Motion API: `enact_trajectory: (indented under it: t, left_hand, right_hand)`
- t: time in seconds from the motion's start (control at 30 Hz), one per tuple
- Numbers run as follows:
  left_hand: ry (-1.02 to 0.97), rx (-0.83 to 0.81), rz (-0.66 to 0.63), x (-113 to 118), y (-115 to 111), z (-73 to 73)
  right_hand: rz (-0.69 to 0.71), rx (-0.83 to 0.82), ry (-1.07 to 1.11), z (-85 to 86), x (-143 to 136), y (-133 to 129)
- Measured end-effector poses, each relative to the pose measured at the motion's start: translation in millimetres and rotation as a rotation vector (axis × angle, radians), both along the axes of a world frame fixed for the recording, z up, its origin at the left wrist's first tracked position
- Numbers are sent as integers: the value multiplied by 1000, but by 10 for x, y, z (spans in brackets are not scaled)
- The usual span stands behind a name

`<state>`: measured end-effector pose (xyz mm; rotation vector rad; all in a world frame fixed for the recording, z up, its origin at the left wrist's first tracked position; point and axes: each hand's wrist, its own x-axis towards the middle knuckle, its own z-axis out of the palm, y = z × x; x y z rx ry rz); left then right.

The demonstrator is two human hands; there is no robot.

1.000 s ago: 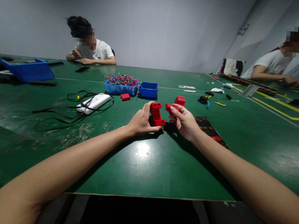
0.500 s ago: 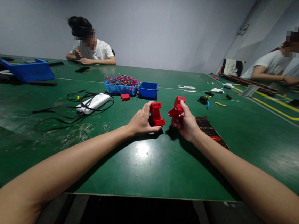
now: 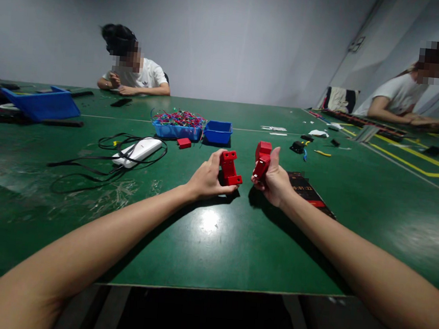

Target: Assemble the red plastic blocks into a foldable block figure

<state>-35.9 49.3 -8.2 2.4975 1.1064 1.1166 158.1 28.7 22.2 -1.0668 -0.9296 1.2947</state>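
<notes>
My left hand (image 3: 209,176) grips a red block with a recessed side and small holes (image 3: 230,168) between thumb and fingers, just above the green table (image 3: 212,251). To its right, my right hand (image 3: 277,180) is closed around red box-shaped pieces; a rounded upper one (image 3: 263,149) and a smaller lower one (image 3: 261,166) show, and I cannot tell whether they are joined. The right thumb points up, and its other fingers are partly hidden behind the red pieces. A gap separates the two hands' parts.
Ahead stand a blue bin of coloured wires (image 3: 178,130) and another blue bin (image 3: 218,132), with a red block (image 3: 184,143) nearby. A white power strip (image 3: 138,152) with black cords lies left. Beside my right wrist lies a dark display panel (image 3: 307,190). Two people sit across and right.
My right thumb has lifted off and now points up. The lower red piece in that hand has turned from sideways to more upright. My left hand stays still.
</notes>
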Motion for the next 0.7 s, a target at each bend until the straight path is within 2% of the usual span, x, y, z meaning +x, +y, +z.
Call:
enact_trajectory:
  t: [0.4, 0.7]
  left_hand:
    - [-1, -10, -9, -3, 13, -7]
    - [2, -9, -8, -10, 21, -15]
  right_hand:
    - [0, 171, -128, -44, 5, 9]
    - [32, 153, -84, -57, -13, 11]
